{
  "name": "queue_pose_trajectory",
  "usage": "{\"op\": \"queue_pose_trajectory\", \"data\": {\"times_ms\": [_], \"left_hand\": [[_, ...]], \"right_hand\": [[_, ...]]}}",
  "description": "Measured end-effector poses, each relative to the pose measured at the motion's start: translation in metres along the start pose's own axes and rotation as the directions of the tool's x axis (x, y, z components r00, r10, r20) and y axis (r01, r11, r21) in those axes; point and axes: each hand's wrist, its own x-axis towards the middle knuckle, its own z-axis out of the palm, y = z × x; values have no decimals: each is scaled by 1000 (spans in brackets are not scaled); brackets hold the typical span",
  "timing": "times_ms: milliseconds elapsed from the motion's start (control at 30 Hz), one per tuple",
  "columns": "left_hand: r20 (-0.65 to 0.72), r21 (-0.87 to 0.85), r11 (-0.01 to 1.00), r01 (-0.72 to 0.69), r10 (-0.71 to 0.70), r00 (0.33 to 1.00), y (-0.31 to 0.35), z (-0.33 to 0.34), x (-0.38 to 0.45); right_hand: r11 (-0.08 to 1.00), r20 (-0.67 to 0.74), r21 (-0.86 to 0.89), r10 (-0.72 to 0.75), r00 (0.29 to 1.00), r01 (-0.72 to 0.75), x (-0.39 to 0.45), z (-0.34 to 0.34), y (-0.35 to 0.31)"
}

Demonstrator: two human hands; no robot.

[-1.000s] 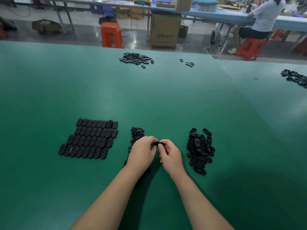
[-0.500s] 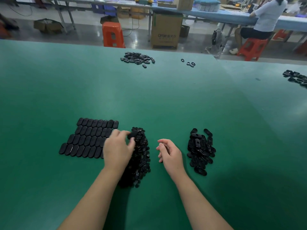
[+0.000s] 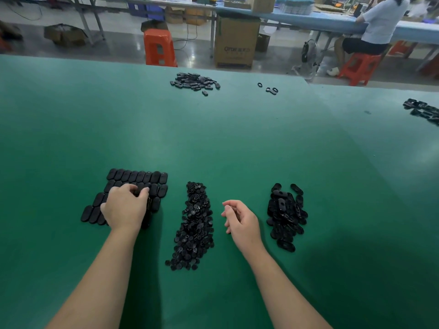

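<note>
Rows of flat black oval pieces (image 3: 137, 178) lie side by side on the green table (image 3: 213, 143), left of centre. My left hand (image 3: 124, 207) is over the lower right part of these rows, its fingers curled down onto a black oval piece (image 3: 149, 202) at their edge. A long heap of small black parts (image 3: 194, 226) lies between my hands. My right hand (image 3: 241, 220) hovers just right of that heap, fingers loosely curled and holding nothing. A pile of black oval rings (image 3: 286, 216) sits to its right.
At the far edge lie another pile of black parts (image 3: 194, 82) and a few loose rings (image 3: 270, 89). More parts (image 3: 424, 110) sit at the right edge. Beyond the table stand an orange stool (image 3: 159, 47), a cardboard box (image 3: 236, 41) and a seated person (image 3: 373, 27).
My hands were together holding one black piece. The left hand then carried it left over the small-parts heap to the laid-out rows; the right hand let go and stayed, holding nothing.
</note>
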Motion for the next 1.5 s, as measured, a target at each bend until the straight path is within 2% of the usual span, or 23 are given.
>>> {"op": "queue_pose_trajectory", "data": {"times_ms": [133, 233, 333, 400, 533, 733, 1167, 1500], "left_hand": [[-12, -101, 992, -70, 69, 998, 3, 1, -5], [-8, -178, 965, -191, 193, 981, 10, 3, -16], [55, -202, 922, -329, 347, 936, 19, 9, -31], [126, -201, 907, -370, 399, 908, 24, 16, -42], [211, -165, 917, -363, 393, 895, 26, 29, -62], [125, -171, 894, -413, 436, 891, 18, 33, -78], [154, -184, 904, -386, 414, 897, 18, 34, -74], [177, -177, 908, -380, 409, 895, 17, 35, -73]], "right_hand": [[1000, -2, -4, -2, 1000, 2, 0, 0, 0], [1000, -5, -6, -2, 1000, 2, 0, 0, 0], [1000, -2, -15, -6, 1000, 6, 0, 0, 0], [1000, -1, -19, -5, 1000, 5, -1, 0, -1], [1000, -6, -26, -2, 1000, 2, -1, 1, -1], [999, -10, -41, -12, 1000, 11, -2, 1, -2], [990, -12, -143, -15, 1000, 13, -5, 5, -2], [971, 91, -239, -8, 996, 29, -2, -2, -11]]}}
